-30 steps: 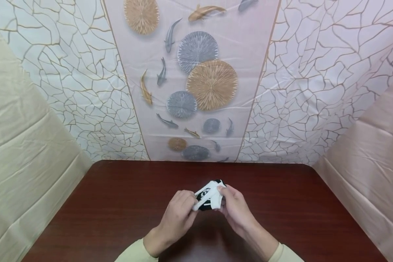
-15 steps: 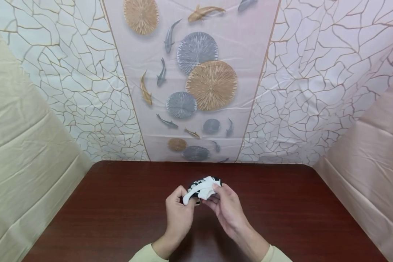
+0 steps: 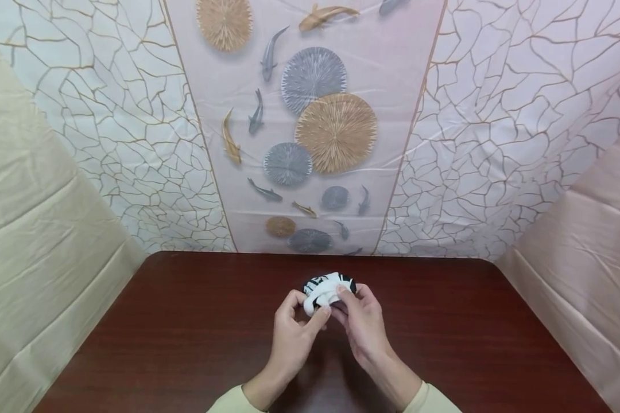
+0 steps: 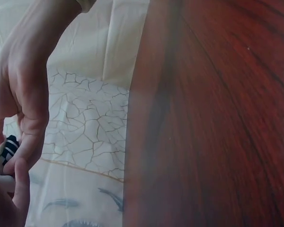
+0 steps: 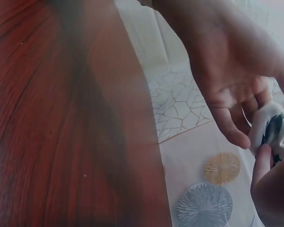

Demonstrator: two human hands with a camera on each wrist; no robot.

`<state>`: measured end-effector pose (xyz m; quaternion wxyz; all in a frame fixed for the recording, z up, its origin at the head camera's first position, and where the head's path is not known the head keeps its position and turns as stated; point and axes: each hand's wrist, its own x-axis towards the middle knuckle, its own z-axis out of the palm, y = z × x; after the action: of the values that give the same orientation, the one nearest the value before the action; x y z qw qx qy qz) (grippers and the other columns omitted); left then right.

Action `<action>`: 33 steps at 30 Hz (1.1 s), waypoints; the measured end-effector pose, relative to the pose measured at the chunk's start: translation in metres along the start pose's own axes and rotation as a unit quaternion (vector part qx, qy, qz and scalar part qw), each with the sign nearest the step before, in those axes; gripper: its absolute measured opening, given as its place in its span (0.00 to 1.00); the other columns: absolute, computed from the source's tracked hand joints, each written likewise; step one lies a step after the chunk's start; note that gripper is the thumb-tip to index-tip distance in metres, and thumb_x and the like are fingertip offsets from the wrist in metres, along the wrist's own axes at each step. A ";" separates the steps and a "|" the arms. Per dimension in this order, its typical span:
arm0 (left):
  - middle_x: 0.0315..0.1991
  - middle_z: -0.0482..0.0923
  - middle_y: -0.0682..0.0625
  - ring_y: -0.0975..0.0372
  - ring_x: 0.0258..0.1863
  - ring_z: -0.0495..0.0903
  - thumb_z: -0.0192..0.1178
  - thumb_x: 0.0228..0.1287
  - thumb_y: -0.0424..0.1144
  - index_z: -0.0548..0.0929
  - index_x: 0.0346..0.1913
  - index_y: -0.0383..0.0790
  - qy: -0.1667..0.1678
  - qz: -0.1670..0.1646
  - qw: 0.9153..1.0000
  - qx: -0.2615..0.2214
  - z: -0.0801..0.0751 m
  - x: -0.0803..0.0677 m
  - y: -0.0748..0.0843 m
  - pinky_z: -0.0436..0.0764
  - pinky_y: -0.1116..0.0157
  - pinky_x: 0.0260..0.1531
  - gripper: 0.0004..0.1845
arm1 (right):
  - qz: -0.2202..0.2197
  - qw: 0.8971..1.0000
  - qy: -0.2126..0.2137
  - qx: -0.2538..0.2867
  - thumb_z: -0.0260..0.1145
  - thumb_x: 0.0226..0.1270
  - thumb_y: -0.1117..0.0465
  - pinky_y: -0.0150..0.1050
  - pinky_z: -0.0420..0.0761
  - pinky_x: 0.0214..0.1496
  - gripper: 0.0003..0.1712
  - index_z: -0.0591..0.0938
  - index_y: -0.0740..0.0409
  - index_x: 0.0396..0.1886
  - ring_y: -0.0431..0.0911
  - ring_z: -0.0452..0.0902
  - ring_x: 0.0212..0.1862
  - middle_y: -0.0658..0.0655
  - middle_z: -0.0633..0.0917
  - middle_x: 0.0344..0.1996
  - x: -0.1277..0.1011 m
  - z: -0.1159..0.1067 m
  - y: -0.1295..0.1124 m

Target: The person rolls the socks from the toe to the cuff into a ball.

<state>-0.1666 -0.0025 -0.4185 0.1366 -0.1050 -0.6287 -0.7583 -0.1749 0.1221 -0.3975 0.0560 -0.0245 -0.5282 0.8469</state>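
A small bundle of white cloth with black markings [image 3: 325,288] is held just above the dark red-brown table [image 3: 186,344], near its middle. My left hand [image 3: 295,328] pinches the bundle's lower left side between thumb and fingers. My right hand [image 3: 360,318] grips its right side with the thumb on top. In the left wrist view only a striped corner of the cloth [image 4: 8,147] peeks out behind the left hand [image 4: 20,101]. The right wrist view shows the right hand [image 5: 236,85] curled round the white cloth [image 5: 270,128].
Patterned plastic sheeting with cracked lines, discs and fish [image 3: 310,126] hangs behind the table's far edge. Plain cream sheets [image 3: 36,241] close the left side, and a pinkish sheet [image 3: 589,258] closes the right. Bare tabletop lies on both sides of the hands.
Both hands have moved slightly away from me with the cloth. The cloth has been gathered from a longer, stretched shape into a tighter, rounder bundle.
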 end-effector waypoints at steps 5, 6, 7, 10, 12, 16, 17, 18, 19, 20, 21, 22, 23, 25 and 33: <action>0.29 0.74 0.45 0.56 0.23 0.81 0.70 0.59 0.26 0.70 0.30 0.28 0.066 -0.014 0.997 -0.023 0.004 0.007 -0.004 0.85 0.56 0.23 0.16 | -0.025 1.000 0.001 -0.018 0.58 0.74 0.71 0.44 0.82 0.52 0.08 0.69 0.70 0.46 0.47 0.85 0.47 0.67 0.84 0.47 -0.001 0.003 0.006; 0.29 0.75 0.45 0.57 0.23 0.81 0.69 0.59 0.25 0.69 0.30 0.28 0.079 -0.018 0.996 -0.031 0.005 0.008 -0.005 0.85 0.56 0.22 0.15 | -0.031 0.999 0.001 -0.021 0.59 0.74 0.71 0.45 0.82 0.52 0.08 0.69 0.70 0.45 0.47 0.85 0.48 0.68 0.84 0.47 -0.001 0.004 0.007; 0.28 0.75 0.45 0.57 0.24 0.82 0.68 0.60 0.23 0.68 0.30 0.27 0.090 -0.019 0.995 -0.041 0.005 0.010 -0.006 0.85 0.56 0.22 0.15 | -0.039 0.999 0.001 -0.025 0.60 0.73 0.72 0.45 0.82 0.52 0.09 0.69 0.70 0.45 0.47 0.85 0.47 0.67 0.84 0.46 -0.001 0.005 0.009; 0.25 0.71 0.46 0.55 0.25 0.84 0.64 0.60 0.19 0.62 0.26 0.27 0.116 -0.019 0.991 -0.064 0.003 0.014 -0.009 0.85 0.54 0.21 0.18 | -0.064 0.997 0.001 -0.049 0.62 0.71 0.73 0.44 0.83 0.51 0.10 0.69 0.70 0.44 0.46 0.85 0.45 0.66 0.85 0.42 -0.001 0.006 0.013; 0.24 0.67 0.47 0.54 0.27 0.85 0.62 0.61 0.18 0.58 0.25 0.27 0.126 -0.018 0.989 -0.072 0.002 0.016 -0.011 0.85 0.53 0.21 0.21 | -0.087 0.993 0.001 -0.075 0.64 0.68 0.75 0.43 0.83 0.49 0.11 0.70 0.71 0.44 0.45 0.85 0.44 0.66 0.85 0.40 -0.001 0.006 0.017; 0.24 0.66 0.48 0.57 0.28 0.84 0.61 0.62 0.19 0.57 0.24 0.27 0.122 -0.016 0.990 -0.070 0.001 0.016 -0.013 0.86 0.54 0.25 0.20 | -0.125 0.984 0.003 -0.129 0.67 0.66 0.74 0.39 0.84 0.46 0.13 0.72 0.72 0.44 0.43 0.85 0.41 0.66 0.87 0.38 0.000 0.004 0.023; 0.24 0.68 0.48 0.58 0.28 0.84 0.61 0.62 0.19 0.59 0.25 0.27 0.114 -0.017 0.991 -0.065 0.001 0.015 -0.014 0.86 0.56 0.27 0.19 | -0.130 0.981 0.008 -0.141 0.67 0.66 0.74 0.37 0.84 0.45 0.13 0.73 0.71 0.44 0.42 0.85 0.41 0.65 0.87 0.37 0.001 0.004 0.024; 0.24 0.70 0.47 0.59 0.28 0.83 0.61 0.61 0.19 0.62 0.26 0.27 0.102 -0.016 0.993 -0.058 0.001 0.014 -0.015 0.86 0.57 0.29 0.16 | -0.134 0.980 0.011 -0.149 0.68 0.66 0.73 0.36 0.84 0.44 0.13 0.73 0.71 0.44 0.41 0.85 0.40 0.65 0.87 0.37 0.001 0.003 0.024; 0.25 0.73 0.47 0.59 0.29 0.83 0.61 0.61 0.20 0.65 0.27 0.26 0.088 -0.014 0.995 -0.051 0.001 0.013 -0.015 0.86 0.59 0.32 0.14 | -0.135 0.978 0.014 -0.156 0.68 0.66 0.72 0.34 0.83 0.42 0.13 0.73 0.70 0.44 0.41 0.84 0.39 0.65 0.87 0.36 0.002 0.002 0.024; 0.26 0.76 0.46 0.59 0.31 0.83 0.61 0.62 0.21 0.68 0.30 0.27 0.071 -0.015 0.996 -0.047 0.001 0.011 -0.014 0.85 0.60 0.35 0.11 | -0.135 0.978 0.017 -0.161 0.69 0.66 0.71 0.34 0.82 0.41 0.13 0.74 0.70 0.44 0.40 0.84 0.38 0.65 0.87 0.36 0.003 0.001 0.024; 0.27 0.79 0.45 0.57 0.32 0.84 0.61 0.63 0.22 0.70 0.32 0.28 0.054 -0.015 0.997 -0.050 0.000 0.010 -0.014 0.85 0.60 0.39 0.09 | -0.134 0.977 0.021 -0.166 0.69 0.66 0.71 0.32 0.81 0.40 0.13 0.74 0.69 0.44 0.39 0.83 0.38 0.65 0.87 0.36 0.004 0.000 0.024; 0.27 0.81 0.44 0.56 0.33 0.84 0.60 0.65 0.23 0.71 0.34 0.29 0.042 -0.016 0.997 -0.057 0.000 0.009 -0.014 0.84 0.60 0.41 0.07 | -0.133 0.977 0.023 -0.166 0.69 0.66 0.71 0.32 0.80 0.40 0.13 0.74 0.69 0.44 0.39 0.83 0.38 0.65 0.87 0.36 0.005 -0.001 0.023; 0.28 0.82 0.43 0.54 0.34 0.85 0.58 0.67 0.23 0.72 0.36 0.31 0.036 -0.020 0.997 -0.068 0.000 0.009 -0.013 0.84 0.60 0.42 0.05 | -0.132 0.978 0.024 -0.162 0.68 0.67 0.71 0.32 0.81 0.41 0.13 0.74 0.70 0.44 0.39 0.83 0.38 0.66 0.87 0.37 0.006 -0.002 0.023; 0.28 0.82 0.43 0.54 0.33 0.85 0.54 0.73 0.26 0.70 0.41 0.34 0.035 -0.047 0.993 -0.099 -0.002 0.012 -0.011 0.84 0.57 0.45 0.03 | -0.129 0.980 0.018 -0.150 0.67 0.67 0.72 0.33 0.82 0.44 0.13 0.73 0.71 0.45 0.40 0.83 0.40 0.67 0.87 0.39 0.007 -0.003 0.022; 0.42 0.76 0.41 0.58 0.33 0.84 0.60 0.74 0.40 0.66 0.54 0.33 0.046 -0.148 0.978 -0.142 -0.013 0.025 -0.012 0.86 0.55 0.37 0.19 | -0.123 0.984 -0.027 -0.129 0.66 0.68 0.72 0.38 0.83 0.49 0.15 0.70 0.73 0.48 0.42 0.83 0.44 0.67 0.85 0.44 0.004 -0.005 0.023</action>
<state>-0.1937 -0.0149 -0.4238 0.0351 0.0059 -0.5162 -0.8557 -0.1795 0.1171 -0.4200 0.1415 0.0562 -0.6335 0.7586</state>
